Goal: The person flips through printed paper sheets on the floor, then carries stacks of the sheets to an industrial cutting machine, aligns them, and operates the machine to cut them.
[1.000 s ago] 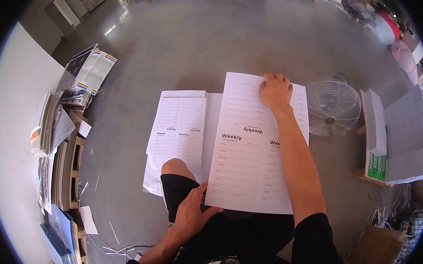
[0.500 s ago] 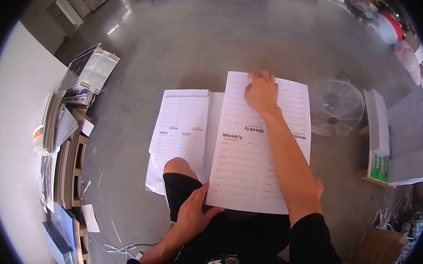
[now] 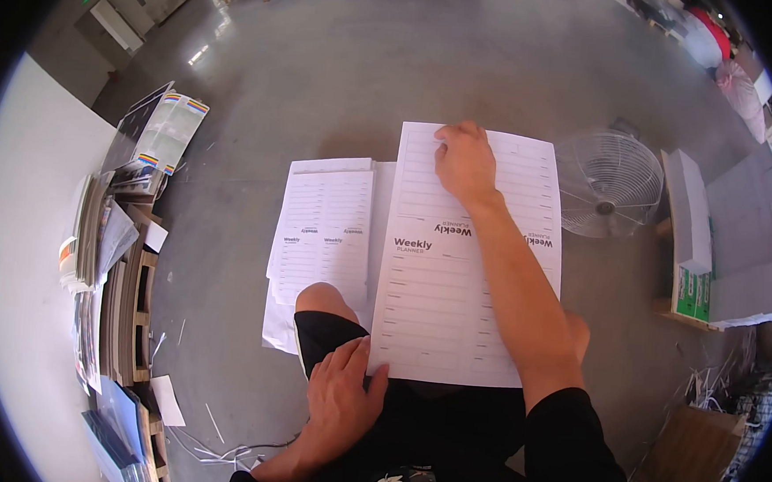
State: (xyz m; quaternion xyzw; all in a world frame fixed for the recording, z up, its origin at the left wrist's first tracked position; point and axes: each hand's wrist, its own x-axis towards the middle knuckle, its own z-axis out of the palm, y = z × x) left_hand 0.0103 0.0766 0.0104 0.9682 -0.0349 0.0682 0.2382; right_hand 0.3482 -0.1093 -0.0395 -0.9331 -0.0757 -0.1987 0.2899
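Observation:
A large white sheet printed "Weekly Planner" (image 3: pixel 425 318) lies in front of me, perhaps on top of others. At its far edge, my right hand (image 3: pixel 467 165) has its fingers curled closed on the paper, the forearm crossing the print. My left hand (image 3: pixel 341 393) rests by the near left corner, fingers stretched, the thumb apart and close to the sheet's edge. Left of the sheet is a pile of planner pages (image 3: pixel 325 224) with uneven edges, the print smaller. My knee (image 3: pixel 325 301) covers its lower right part.
A wire-caged floor fan (image 3: pixel 609 179) stands just right of the sheet. Farther right is a pallet with stacked white paper (image 3: pixel 744 236). Stacks of board (image 3: pixel 121 313) line the left wall. Paper strips (image 3: pixel 223 452) and a cable lie on the floor at lower left.
My right hand has slid slightly left along the sheet's far edge. My left hand has drawn back a little toward me and left. The whole view has shifted slightly.

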